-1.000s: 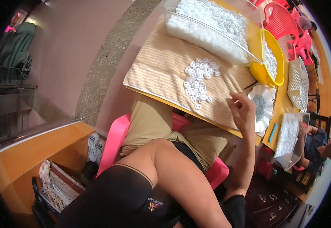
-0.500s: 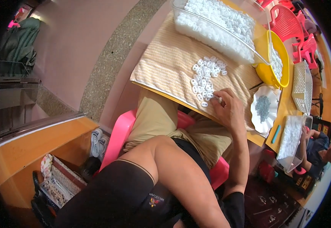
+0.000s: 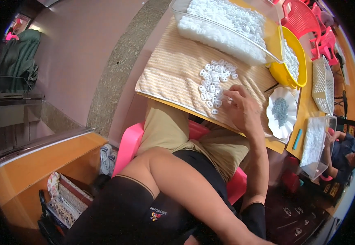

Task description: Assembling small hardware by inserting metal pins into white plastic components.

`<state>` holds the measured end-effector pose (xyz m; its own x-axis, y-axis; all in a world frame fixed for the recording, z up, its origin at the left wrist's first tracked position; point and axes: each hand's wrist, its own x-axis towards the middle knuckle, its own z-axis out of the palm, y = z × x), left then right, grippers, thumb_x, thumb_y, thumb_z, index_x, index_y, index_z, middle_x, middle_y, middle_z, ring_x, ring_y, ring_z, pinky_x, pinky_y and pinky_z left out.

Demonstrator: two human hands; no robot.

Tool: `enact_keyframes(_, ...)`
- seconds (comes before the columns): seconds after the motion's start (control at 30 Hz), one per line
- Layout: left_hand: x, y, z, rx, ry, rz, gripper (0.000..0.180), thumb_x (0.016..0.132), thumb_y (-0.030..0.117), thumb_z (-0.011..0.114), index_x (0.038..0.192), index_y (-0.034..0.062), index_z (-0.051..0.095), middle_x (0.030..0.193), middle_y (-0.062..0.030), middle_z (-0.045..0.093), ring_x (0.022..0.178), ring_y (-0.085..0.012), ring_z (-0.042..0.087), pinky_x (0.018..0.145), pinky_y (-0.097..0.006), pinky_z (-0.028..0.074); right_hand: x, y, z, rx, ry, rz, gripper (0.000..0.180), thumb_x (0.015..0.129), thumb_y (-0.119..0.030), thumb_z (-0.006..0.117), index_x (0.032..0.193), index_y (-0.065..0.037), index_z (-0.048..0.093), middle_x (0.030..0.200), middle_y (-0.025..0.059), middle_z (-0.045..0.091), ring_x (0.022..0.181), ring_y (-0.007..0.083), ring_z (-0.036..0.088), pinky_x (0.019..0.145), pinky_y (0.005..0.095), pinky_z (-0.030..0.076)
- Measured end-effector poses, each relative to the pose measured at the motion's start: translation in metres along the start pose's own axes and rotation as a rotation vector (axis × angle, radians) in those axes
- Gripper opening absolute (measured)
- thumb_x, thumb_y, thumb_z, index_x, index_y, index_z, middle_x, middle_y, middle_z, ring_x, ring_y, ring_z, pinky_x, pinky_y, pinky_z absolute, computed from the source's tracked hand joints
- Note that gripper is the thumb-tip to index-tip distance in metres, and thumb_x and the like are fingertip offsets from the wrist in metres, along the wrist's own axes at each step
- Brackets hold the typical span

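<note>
Your right hand [image 3: 242, 108] is on the striped cloth [image 3: 173, 73] that covers the near part of the desk [image 3: 304, 110], fingers [image 3: 229, 94] curled down and tips touching the near-right edge of the loose cluster of small white rings [image 3: 213, 83]. Grip state: fingers bent and pinched close, but can't tell if a ring is actually between them, since the tips are too small and partly hidden by the knuckles.

Left hand: not in view. Only the upper arm and a dark sleeve fill the lower frame.

Why it's laid out so, as I read it: the cloth prob. keeps the rings from rolling or sliding, and the pile is spread thin so single pcs can be picked off. The bulk stock sits in the clear plastic tray [image 3: 226, 24] at the far edge of the cloth, w/ more white pcs in the yellow bowl [image 3: 281, 73] just right of it. A white scalloped dish [image 3: 281, 112] holding small dark bits lies just right of your hand, near enough to reach w/o shifting the arm.

Rings vs. grip: the cluster lies mostly left of and beyond your fingertips, nearest pcs touching them, the rest fanning away toward the tray. Another person sits at the right end of the desk by a second clear tray [image 3: 314, 143].
</note>
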<state>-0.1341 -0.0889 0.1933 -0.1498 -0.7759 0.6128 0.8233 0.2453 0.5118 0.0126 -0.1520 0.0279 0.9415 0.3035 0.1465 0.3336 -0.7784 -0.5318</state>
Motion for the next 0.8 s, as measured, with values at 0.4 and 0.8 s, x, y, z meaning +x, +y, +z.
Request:
enact_keyframes(0.4,-0.042,0.012,-0.013,0.019,0.279,0.077,0.030,0.084,0.019,0.070,0.064,0.0021,0.056,0.060,-0.0003,0.055,0.059,-0.0072,0.050,0.052,-0.027,0.039,0.003,-0.007,-0.002,-0.192,-0.084,-0.064,0.017,0.078,-0.008,0.064,0.093,-0.012,0.069,0.098,0.0044,0.063,0.090,0.0257,0.060,0.075,0.0373,0.049)
enact_keyframes(0.8,-0.085,0.007,-0.049,0.268,0.789,0.188,0.029,0.087,0.018,0.066,0.065,0.0044,0.051,0.062,0.0033,0.051,0.062,-0.0034,0.045,0.056,-0.023,0.037,0.002,0.010,-0.005,0.026,-0.009,0.118,0.009,0.080,-0.008,0.062,0.086,-0.003,0.066,0.087,0.0124,0.064,0.078,0.0312,0.063,0.071,0.0383,0.049)
